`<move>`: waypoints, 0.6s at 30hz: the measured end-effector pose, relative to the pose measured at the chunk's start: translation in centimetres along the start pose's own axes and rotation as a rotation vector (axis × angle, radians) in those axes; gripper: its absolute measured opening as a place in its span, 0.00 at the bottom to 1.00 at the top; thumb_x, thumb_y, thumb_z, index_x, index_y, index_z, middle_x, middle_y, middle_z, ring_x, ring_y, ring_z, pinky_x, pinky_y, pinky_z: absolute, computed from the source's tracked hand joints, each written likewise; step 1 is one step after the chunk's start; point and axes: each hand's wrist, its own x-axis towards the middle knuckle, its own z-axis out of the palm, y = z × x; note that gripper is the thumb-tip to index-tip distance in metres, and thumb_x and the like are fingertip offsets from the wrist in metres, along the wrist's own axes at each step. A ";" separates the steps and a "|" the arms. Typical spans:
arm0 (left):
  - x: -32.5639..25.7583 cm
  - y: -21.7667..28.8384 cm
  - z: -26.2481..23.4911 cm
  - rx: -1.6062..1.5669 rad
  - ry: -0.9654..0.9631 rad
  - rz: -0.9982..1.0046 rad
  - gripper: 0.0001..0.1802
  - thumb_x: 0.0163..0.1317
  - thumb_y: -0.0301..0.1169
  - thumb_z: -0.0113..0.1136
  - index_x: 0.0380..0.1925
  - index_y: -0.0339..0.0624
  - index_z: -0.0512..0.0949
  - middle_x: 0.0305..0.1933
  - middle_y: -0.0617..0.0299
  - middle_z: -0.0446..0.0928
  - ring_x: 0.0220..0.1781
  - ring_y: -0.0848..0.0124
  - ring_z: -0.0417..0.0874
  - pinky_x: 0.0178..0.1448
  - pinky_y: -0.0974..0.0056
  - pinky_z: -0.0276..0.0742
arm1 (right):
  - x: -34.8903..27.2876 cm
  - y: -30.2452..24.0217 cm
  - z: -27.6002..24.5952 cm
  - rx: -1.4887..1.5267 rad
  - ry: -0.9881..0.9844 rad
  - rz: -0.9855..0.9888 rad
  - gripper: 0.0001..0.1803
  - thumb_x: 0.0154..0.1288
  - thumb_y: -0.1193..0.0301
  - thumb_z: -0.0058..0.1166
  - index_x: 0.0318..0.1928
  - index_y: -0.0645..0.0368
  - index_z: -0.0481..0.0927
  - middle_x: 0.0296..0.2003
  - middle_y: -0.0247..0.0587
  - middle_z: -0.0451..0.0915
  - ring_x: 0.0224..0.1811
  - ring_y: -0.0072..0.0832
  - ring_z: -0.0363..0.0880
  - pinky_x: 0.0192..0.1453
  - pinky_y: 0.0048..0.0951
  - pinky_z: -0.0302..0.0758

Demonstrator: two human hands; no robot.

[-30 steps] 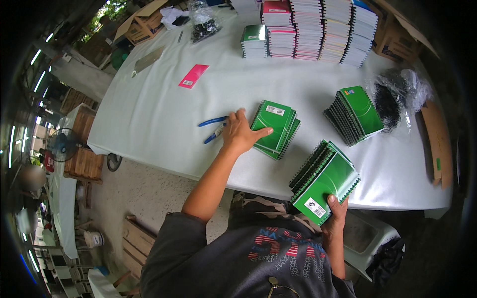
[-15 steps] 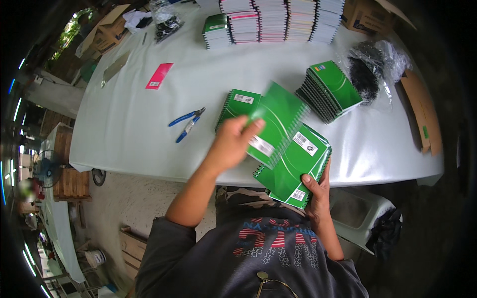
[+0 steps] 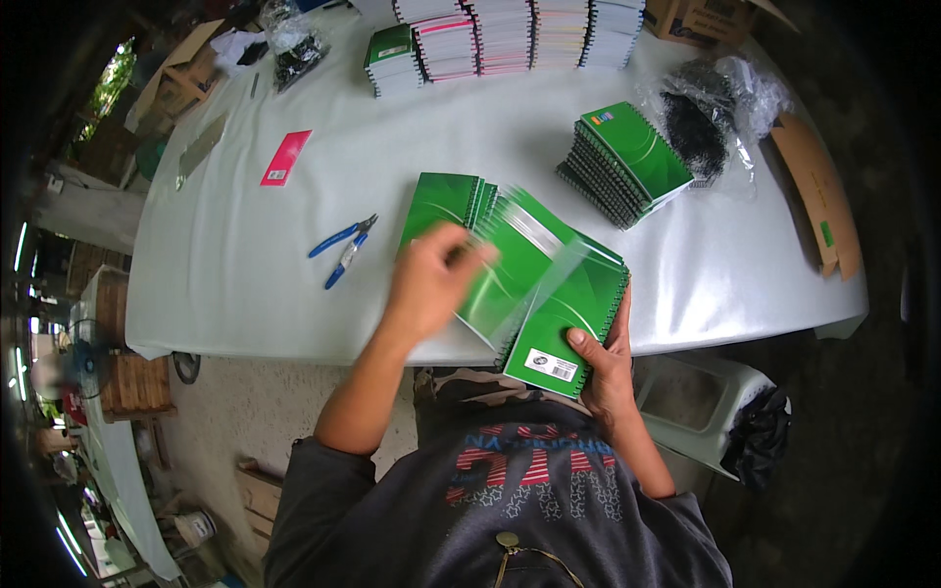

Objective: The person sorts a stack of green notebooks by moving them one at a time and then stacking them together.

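Observation:
My right hand (image 3: 608, 365) grips several green spiral notebooks (image 3: 578, 314) at their coil edge, thumb on top beside a white label. Another green notebook (image 3: 524, 257), blurred, tilts against them on the left; a clear sheet (image 3: 551, 284) stands up between. My left hand (image 3: 431, 279) is over this notebook's left side, fingers curled and smeared by motion; whether it grips the notebook I cannot make out. Just beyond it, more green notebooks (image 3: 438, 201) lie on the table.
A pile of green spiral notebooks (image 3: 637, 162) stands to the right, near a plastic bag of black coils (image 3: 698, 132). Blue-handled cutters (image 3: 343, 250) and a pink card (image 3: 286, 159) lie left on the white-covered table (image 3: 225, 284). Tall notebook stacks (image 3: 505, 44) line the back.
The notebook near my left hand has turned and dropped from above the others to beside them. My left hand moved slightly left and down. The view shifted, and my right hand keeps its hold.

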 end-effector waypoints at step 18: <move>-2.8 1.3 2.1 -0.082 -0.128 0.093 0.19 0.58 0.40 0.64 0.35 0.33 0.72 0.27 0.55 0.75 0.27 0.71 0.74 0.34 0.64 0.72 | 0.0 1.6 -0.6 -0.016 0.002 -0.042 0.54 0.51 0.65 0.65 0.71 0.51 0.41 0.60 0.47 0.61 0.59 0.37 0.66 0.61 0.36 0.69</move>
